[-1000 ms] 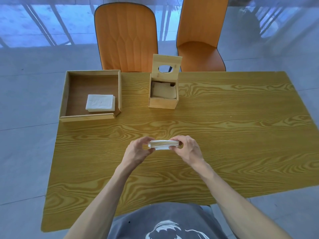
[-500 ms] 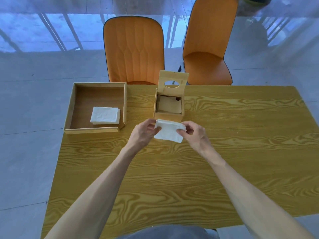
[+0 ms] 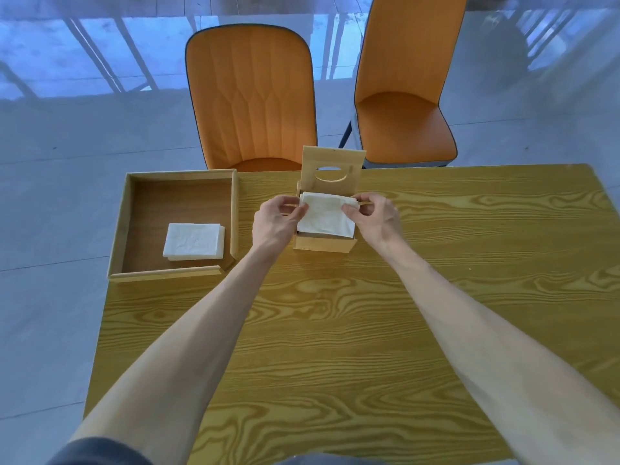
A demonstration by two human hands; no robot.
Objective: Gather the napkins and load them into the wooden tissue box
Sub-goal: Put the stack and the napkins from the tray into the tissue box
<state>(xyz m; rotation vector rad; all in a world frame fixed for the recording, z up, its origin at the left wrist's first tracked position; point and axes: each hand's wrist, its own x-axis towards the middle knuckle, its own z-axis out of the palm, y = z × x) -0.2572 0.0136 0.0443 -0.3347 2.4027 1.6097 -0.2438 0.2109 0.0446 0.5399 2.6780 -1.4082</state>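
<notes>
The napkin stack (image 3: 326,214) has travelled from the middle of the table, where both hands squared it edge-on a second ago, to the mouth of the wooden tissue box (image 3: 323,243). It now lies tilted over the opening, its near edge low against the front wall and its far edge against the raised lid (image 3: 332,169) with the oval slot. The left hand (image 3: 273,224) pinches the stack's left edge between thumb and fingers; the right hand (image 3: 374,219) pinches its right edge the same way. Both grips are closed on the napkins, neither released.

This suggests that the loading step is under way but not finished: the stack sits at the rim rather than down inside, and it probably needs easing in flat before the lid can fold shut. A second napkin pile (image 3: 194,241) lies in the open wooden tray (image 3: 120,229) to the left, well apart from the box, so more gathering likely remains.

The table (image 3: 335,347) is yellow-toned wood with a bold grain, bare apart from box and tray. Beyond its far edge stand two orange chairs (image 3: 250,95), one facing the table and one turned aside, on a pale glossy tiled floor (image 3: 50,146) that reflects window light and railings.
</notes>
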